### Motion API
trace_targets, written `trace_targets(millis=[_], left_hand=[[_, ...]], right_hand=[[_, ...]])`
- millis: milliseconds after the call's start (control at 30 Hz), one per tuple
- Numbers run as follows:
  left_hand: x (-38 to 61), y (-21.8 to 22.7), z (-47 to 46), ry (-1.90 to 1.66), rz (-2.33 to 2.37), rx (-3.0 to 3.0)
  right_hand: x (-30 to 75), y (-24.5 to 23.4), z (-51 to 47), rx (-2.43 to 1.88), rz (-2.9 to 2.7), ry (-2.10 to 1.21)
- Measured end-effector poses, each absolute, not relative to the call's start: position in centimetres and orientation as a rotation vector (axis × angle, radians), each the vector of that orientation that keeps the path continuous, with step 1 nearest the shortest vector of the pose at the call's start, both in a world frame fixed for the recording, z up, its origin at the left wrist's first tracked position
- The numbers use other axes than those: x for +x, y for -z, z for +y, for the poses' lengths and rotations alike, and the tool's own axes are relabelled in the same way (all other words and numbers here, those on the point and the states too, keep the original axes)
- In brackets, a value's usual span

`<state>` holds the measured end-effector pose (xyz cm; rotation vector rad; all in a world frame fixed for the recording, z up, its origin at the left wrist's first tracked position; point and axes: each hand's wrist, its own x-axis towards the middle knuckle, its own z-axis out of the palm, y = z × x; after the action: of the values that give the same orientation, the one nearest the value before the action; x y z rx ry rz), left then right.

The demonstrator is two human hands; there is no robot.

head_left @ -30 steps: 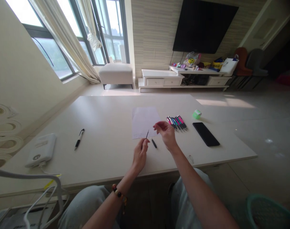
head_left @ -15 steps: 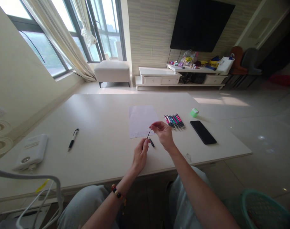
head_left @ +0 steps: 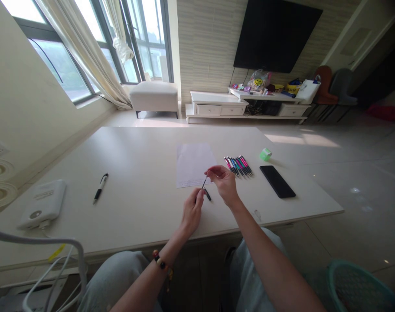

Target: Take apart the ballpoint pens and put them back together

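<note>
My left hand (head_left: 192, 211) and my right hand (head_left: 223, 183) meet over the white table (head_left: 145, 173), just in front of a sheet of paper (head_left: 194, 163). Both pinch a thin dark pen refill (head_left: 204, 183), the left at its lower end, the right at its upper end. A short black pen part (head_left: 207, 194) lies on the table right below the hands. A row of several coloured pens (head_left: 239, 166) lies to the right of the paper.
A black-and-white pen (head_left: 100, 187) lies at the left, a white power unit (head_left: 43, 209) with cables further left. A black phone (head_left: 277, 181) and a small green object (head_left: 265, 154) lie at the right. A teal basket (head_left: 360, 286) stands on the floor.
My hands have drawn a little closer together along the refill. The view has shifted slightly; nothing on the table has moved.
</note>
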<state>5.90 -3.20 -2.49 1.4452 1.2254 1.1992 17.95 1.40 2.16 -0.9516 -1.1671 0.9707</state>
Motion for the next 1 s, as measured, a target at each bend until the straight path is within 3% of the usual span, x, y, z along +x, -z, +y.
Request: trace_targets(millis=[467, 767, 1000], left_hand=[[5.6, 2.6, -3.2, -1.267, 1.22, 1.382], [4.4, 2.2, -3.3, -1.284, 1.274, 1.433], [4.2, 2.5, -3.8, -1.25, 1.275, 1.478]], right_hand=[[17.8, -1.4, 1.0, -0.931, -1.365, -1.148], [18.9, 2.0, 1.8, -1.692, -1.727, -0.657], [18.3, 0.0, 2.2, -1.162, -1.308, -0.961]])
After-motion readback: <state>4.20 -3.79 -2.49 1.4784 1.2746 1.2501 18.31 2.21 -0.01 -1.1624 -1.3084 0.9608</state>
